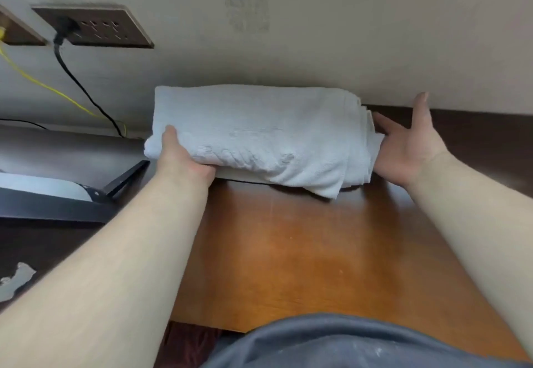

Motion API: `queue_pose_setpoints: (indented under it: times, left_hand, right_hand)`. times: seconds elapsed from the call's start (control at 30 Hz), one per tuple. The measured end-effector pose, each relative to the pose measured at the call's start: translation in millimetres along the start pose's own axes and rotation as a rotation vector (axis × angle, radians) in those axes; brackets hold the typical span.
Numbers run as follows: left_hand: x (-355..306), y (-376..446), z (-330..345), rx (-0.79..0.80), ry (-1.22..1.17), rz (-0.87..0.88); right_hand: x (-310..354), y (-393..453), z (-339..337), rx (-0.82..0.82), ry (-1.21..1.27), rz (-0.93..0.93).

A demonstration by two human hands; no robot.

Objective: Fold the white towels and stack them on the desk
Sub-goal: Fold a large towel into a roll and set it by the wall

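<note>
Fingers of left hand curl under towel, thumb on top, gripping its left front corner. Right hand spread, fingertips touching towel's right end where layered edges show. Folded towel sits at desk back edge against wall, long axis left-right along that edge, folded side facing forward. Both hands flank its ends; left has the firmer hold. Likely next: squaring or setting down.
</note>
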State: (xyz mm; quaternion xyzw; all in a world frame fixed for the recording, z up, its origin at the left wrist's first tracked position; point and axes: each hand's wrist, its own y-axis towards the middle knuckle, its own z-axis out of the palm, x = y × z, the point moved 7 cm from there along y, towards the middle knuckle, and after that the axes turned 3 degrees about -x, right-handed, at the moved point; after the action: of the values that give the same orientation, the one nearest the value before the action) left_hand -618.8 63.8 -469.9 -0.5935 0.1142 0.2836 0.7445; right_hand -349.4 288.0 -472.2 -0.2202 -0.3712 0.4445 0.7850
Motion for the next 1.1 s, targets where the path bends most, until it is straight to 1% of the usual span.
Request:
queue_pose_setpoints:
  times: [0.07, 0.13, 0.2, 0.27, 0.33, 0.37, 0.43, 0.53, 0.6, 0.67, 0.77, 0.87, 0.93, 1.0, 1.1]
  left_hand:
    - [-6, 5, -7, 0.006, 0.066, -0.009]
    - [-19, 12, -15, 0.015, 0.155, 0.020]
    - [-35, 19, -17, 0.061, 0.278, 0.082]
    - [-48, 25, -17, 0.107, 0.397, 0.133]
    - [-54, 29, -17, 0.150, 0.443, 0.134]
    - [-55, 30, -16, 0.170, 0.449, 0.125]
    - [-55, 31, -15, 0.187, 0.457, 0.129]
    - [-54, 27, -10, 0.186, 0.455, 0.174]
    - [-54, 19, -1, 0.202, 0.435, 0.207]
    - [-58, 9, 7, 0.237, 0.404, 0.235]
    - [-73, -4, 19, 0.312, 0.341, 0.262]
    - [-87, -13, 27, 0.380, 0.301, 0.309]
    - [-88, -15, 28, 0.412, 0.288, 0.313]
    - [-77, -12, 22, 0.406, 0.305, 0.248]
    - [-49, -6, 0, 0.298, 0.388, 0.121]
  right_hand:
    - [10, 1, -15, -0.192, -0.140, -0.145]
    - [11, -7, -22, -0.293, -0.323, -0.187]
    - [0, -19, -31, -0.332, -0.502, -0.129]
    - [-21, -27, -34, -0.292, -0.642, 0.007]
    - [-36, -30, -32, -0.269, -0.756, 0.096]
    - [-39, -30, -29, -0.294, -0.793, 0.093]
    - [-37, -29, -20, -0.373, -0.865, -0.003]
    - [-37, -28, 1, -0.387, -0.972, -0.194]
    - [-33, -30, 13, -0.412, -1.086, -0.299]
    - [-24, -37, 26, -0.404, -1.149, -0.432]
    - [3, -55, 45, -0.313, -1.136, -0.651]
    - [27, -73, 60, -0.211, -1.167, -0.779]
    - [32, -73, 62, -0.180, -1.192, -0.802]
    - [28, -61, 54, -0.166, -1.223, -0.779]
    - [7, -40, 27, -0.180, -1.265, -0.656]
